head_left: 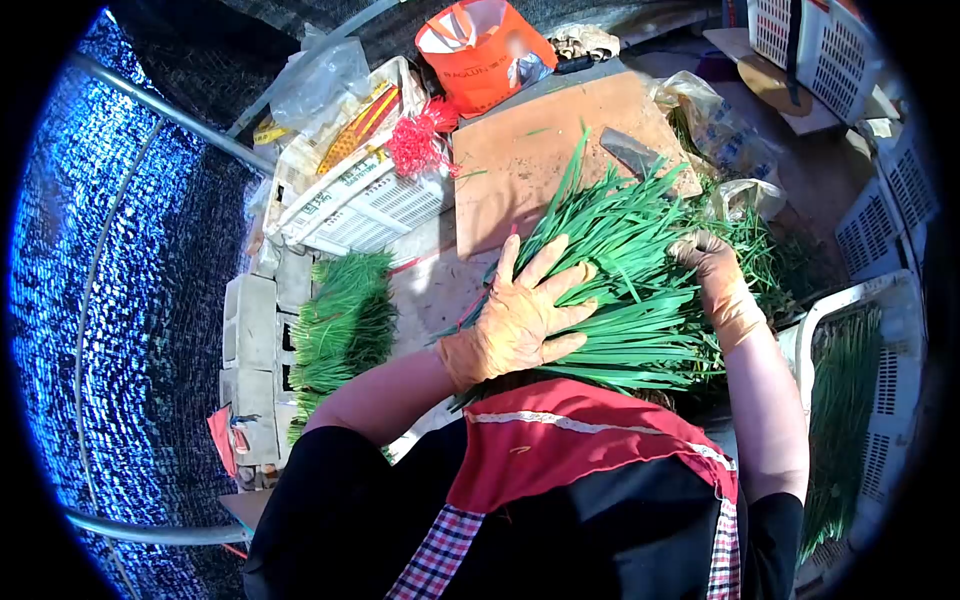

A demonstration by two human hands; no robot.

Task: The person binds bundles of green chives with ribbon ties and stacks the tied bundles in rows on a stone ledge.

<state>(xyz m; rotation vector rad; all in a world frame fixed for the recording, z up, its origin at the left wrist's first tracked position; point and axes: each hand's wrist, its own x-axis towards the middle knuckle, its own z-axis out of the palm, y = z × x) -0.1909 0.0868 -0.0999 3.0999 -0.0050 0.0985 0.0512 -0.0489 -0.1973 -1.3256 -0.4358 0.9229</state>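
A large bundle of long green leaves lies in front of my body, its blades fanned out to the right. My left hand, in a pale orange glove, rests on the left part of the bundle with its fingers spread. At the bundle's right edge my right hand, gloved too, has its fingers curled against the leaf tips; what they pinch, if anything, is too small to make out. Beyond the bundle, a cleaver-like blade lies on a brown board.
Bunches of green leaves stand at left beside concrete blocks. Behind them is a white crate with red twine. An orange bag stands beyond the board. Another crate holds leaves at right.
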